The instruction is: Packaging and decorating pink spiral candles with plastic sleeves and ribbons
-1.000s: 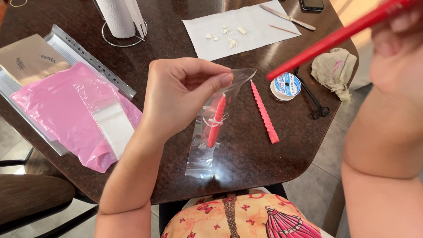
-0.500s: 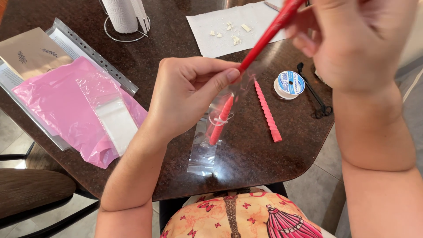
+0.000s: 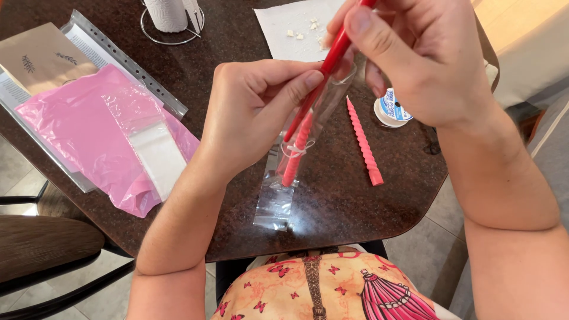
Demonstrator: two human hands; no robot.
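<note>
From the head camera I see my left hand (image 3: 255, 112) pinching the clear bag (image 3: 296, 157) open above the table (image 3: 195, 77); my right hand (image 3: 415, 59) grips a red candle (image 3: 323, 74), its tip inside the bag beside a twisted candle (image 3: 296, 148)

Both forearms are bare, no sleeves; an orange garment (image 3: 323, 290) printed with pink butterflies and dresses covers the lap.
</note>
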